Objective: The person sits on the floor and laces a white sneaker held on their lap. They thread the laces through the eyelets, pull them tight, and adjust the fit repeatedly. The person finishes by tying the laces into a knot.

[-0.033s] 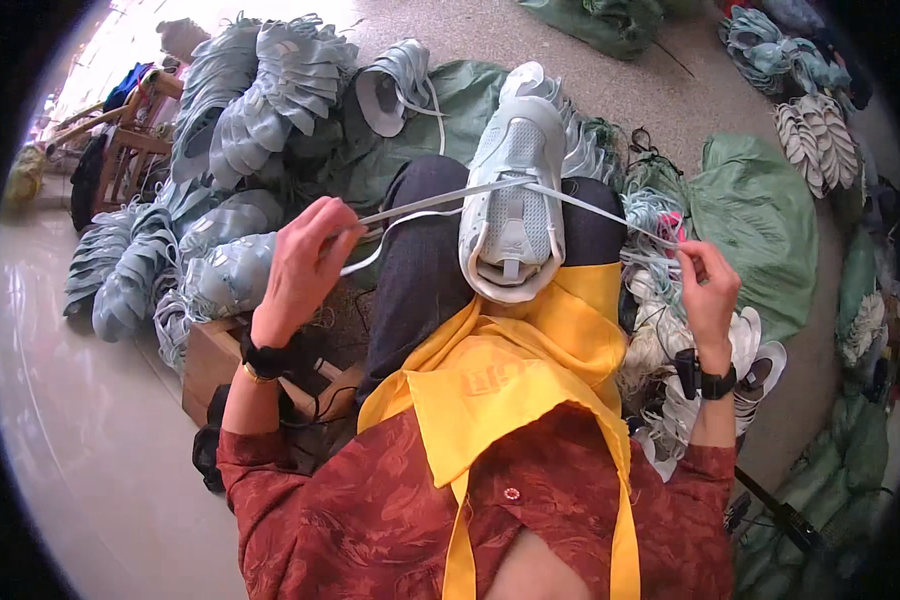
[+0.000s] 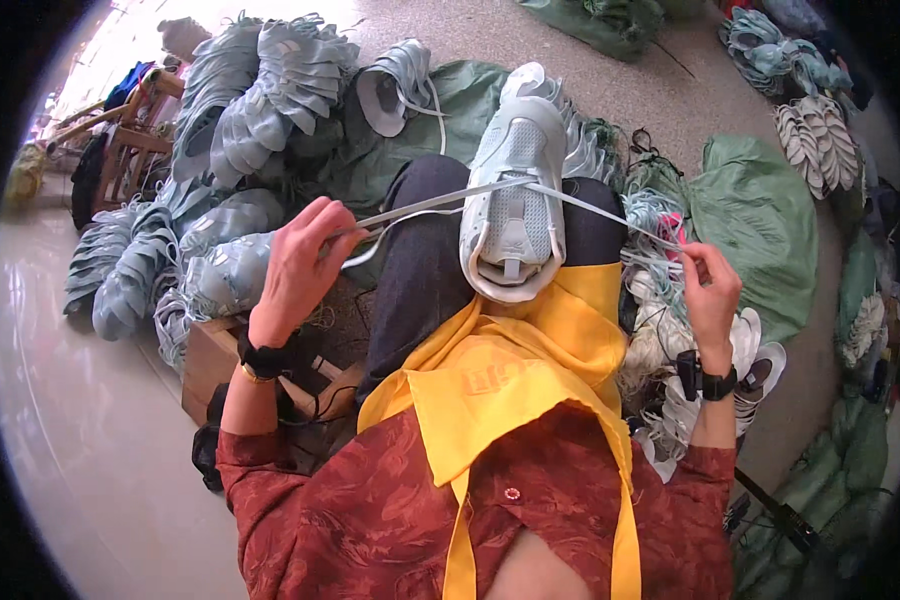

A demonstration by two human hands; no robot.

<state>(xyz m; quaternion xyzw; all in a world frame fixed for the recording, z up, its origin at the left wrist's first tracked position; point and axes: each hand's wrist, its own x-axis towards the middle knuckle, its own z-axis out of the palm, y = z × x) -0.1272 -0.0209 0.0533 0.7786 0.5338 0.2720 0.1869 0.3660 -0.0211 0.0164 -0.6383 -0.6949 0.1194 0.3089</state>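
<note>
A pale blue-grey shoe upper rests on my lap between my knees, its heel opening toward me. A flat pale shoelace runs out of it to both sides, stretched nearly straight. My left hand pinches one end, left of the upper. On the other side, my right hand grips the other end between thumb and fingers, with a bit of lace dangling below. Another slack loop of lace curves under the left strand, beside my left hand. Neither hand touches the upper itself.
Stacked pale blue uppers pile up on the left, one loose upper behind them. A wooden box stands by my left forearm. On the right lie white uppers and a green sack. A yellow apron covers my lap.
</note>
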